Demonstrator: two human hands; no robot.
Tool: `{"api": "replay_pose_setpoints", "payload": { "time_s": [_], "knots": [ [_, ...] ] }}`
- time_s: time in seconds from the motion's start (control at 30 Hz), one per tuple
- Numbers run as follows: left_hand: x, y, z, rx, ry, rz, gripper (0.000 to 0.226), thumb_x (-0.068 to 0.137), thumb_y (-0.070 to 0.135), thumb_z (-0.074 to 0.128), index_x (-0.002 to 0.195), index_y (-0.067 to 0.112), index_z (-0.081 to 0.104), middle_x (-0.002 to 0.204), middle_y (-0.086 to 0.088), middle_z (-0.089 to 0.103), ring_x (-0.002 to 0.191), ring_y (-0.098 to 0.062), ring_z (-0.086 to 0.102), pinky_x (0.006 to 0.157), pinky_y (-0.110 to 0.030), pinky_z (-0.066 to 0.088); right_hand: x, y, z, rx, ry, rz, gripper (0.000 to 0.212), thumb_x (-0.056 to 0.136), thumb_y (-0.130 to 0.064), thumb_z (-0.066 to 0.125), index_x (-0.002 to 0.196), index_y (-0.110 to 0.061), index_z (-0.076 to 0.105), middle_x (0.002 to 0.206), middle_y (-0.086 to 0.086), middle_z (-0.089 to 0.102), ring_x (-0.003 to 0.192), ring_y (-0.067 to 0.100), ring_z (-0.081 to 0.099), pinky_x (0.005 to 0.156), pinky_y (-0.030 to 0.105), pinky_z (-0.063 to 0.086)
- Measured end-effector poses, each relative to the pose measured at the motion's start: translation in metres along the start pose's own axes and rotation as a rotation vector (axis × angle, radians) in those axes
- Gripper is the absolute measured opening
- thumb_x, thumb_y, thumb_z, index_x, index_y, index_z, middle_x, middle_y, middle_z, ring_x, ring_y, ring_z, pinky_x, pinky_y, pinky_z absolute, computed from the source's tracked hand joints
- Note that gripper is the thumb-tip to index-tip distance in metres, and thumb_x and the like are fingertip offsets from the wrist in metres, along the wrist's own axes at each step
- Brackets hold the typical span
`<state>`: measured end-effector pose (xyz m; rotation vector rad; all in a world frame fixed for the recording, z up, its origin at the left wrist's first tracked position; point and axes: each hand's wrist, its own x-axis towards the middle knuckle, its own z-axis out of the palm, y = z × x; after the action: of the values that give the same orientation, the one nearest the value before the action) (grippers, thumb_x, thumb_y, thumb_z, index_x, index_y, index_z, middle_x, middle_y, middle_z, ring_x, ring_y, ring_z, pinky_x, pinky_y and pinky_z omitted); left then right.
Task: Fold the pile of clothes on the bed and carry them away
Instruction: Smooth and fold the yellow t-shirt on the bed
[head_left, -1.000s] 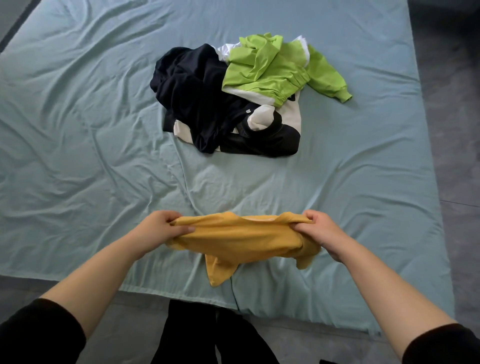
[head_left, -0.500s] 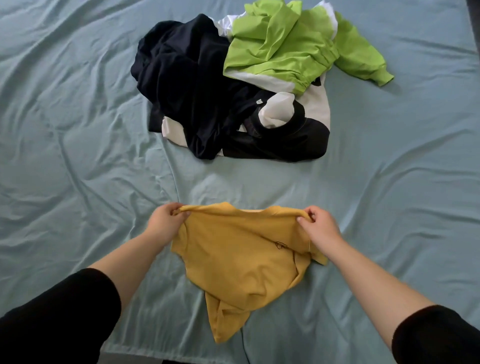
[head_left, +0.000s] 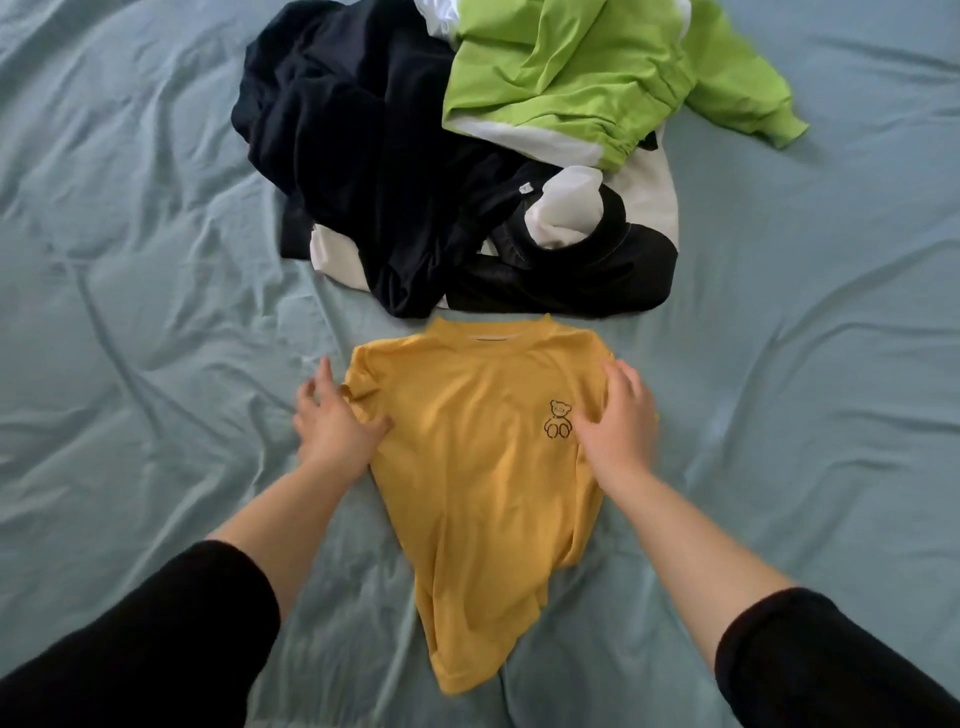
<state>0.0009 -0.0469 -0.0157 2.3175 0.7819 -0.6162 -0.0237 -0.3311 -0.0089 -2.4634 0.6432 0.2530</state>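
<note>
T-shirt (head_left: 483, 493), yellow, lies front-up on the bed sheet (head_left: 130, 270) right in front of the person, its collar (head_left: 493, 335) pointing away toward the clothes pile and its hem bunched narrower at the near end. A small outlined bear print (head_left: 558, 420) sits on the chest, just beside the right hand (head_left: 618, 423). That hand lies flat on the shirt's right side with fingers straight and loosely together, gripping nothing. The left hand (head_left: 332, 421) rests at the shirt's left edge by the crumpled short sleeve, fingers spread and reaching onto the sheet, the thumb laid across the yellow cloth; it too is flat and holds nothing. Both forearms are bare below pushed-up black sleeves (head_left: 156, 634). Just beyond the collar, almost touching it, the unfolded pile sits in a heap: a dark navy garment (head_left: 363, 156) on the left, a black and white garment (head_left: 576, 244) at the near right, and a bright green jacket (head_left: 597, 67) with a white band draped on top at the far right, one green sleeve stretched out onto the sheet. The pale blue-green sheet is creased all around.
</note>
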Motion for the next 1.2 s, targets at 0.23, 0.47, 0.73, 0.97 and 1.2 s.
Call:
{"api": "replay_pose_setpoints", "payload": {
  "time_s": [0.23,0.47,0.73,0.97,1.2],
  "knots": [
    [-0.130,-0.072,0.065,-0.512,-0.273,-0.391,0.045,0.083,0.029,0.076,0.116,0.005,0.055,0.117,-0.011,0.062,0.101,-0.022,0.059,0.090,-0.037,0.048,-0.144,0.048,0.045,0.516,-0.152,0.628,0.049,0.083,-0.020,0.073,0.123,-0.011,0.047,0.101,0.008,0.059,0.095,0.027,0.060,0.079,0.032,0.044],
    [-0.149,-0.073,0.089,-0.680,-0.523,-0.452,0.029,0.083,0.027,0.075,0.106,0.011,0.067,0.100,-0.004,0.072,0.096,-0.022,0.067,0.086,-0.037,0.054,-0.162,0.056,0.060,0.859,-0.192,0.882,0.010,0.087,-0.020,0.068,0.093,-0.014,0.063,0.097,0.011,0.068,0.090,0.025,0.062,0.084,0.041,0.050],
    [-0.134,-0.113,0.057,-0.809,-0.423,-0.475,0.018,0.091,0.034,0.065,0.097,0.017,0.062,0.101,-0.003,0.069,0.092,-0.019,0.065,0.072,-0.033,0.055,-0.160,0.082,0.020,1.087,-0.221,0.910,0.015,0.091,-0.001,0.055,0.080,-0.010,0.050,0.076,0.015,0.060,0.071,0.026,0.059,0.070,0.037,0.052],
    [-0.131,-0.150,0.042,-0.657,-0.371,-0.472,0.019,0.092,0.027,0.066,0.098,0.009,0.064,0.100,-0.012,0.064,0.084,-0.023,0.060,0.072,-0.036,0.052,-0.160,0.126,0.006,0.597,-0.259,0.746,0.018,0.093,-0.025,0.063,0.100,-0.009,0.062,0.099,0.009,0.065,0.088,0.022,0.060,0.077,0.032,0.048],
    [-0.146,-0.174,0.037,-0.439,-0.432,-0.377,0.018,0.085,0.033,0.073,0.088,0.016,0.069,0.096,-0.003,0.070,0.093,-0.019,0.063,0.078,-0.030,0.048,-0.187,0.147,0.006,0.600,-0.495,0.690,0.013,0.091,-0.016,0.065,0.101,-0.008,0.065,0.097,0.010,0.069,0.085,0.020,0.062,0.071,0.024,0.051]
  ]
}}
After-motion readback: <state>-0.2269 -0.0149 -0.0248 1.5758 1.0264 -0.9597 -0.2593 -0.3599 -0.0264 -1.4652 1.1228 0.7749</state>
